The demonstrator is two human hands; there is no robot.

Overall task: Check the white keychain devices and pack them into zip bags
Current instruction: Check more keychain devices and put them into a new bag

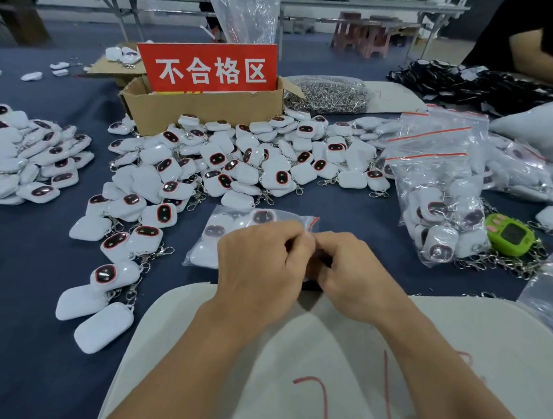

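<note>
A clear zip bag (225, 235) with a red seal strip lies on the dark blue table just beyond my hands, holding a few white keychain devices with dark oval screens. My left hand (259, 263) and my right hand (345, 270) meet at the bag's right end, fingers curled and pinching its edge near the red strip. What lies between my fingertips is hidden. A big heap of loose white keychain devices (239, 162) spreads across the table behind.
A cardboard box (206, 109) with a red sign stands at the back. Filled zip bags (442, 198) pile up right, beside a green keychain device (511, 236). Another device heap (25, 157) lies left. Metal clasps (329, 93) and another person's arm (545, 60) are behind.
</note>
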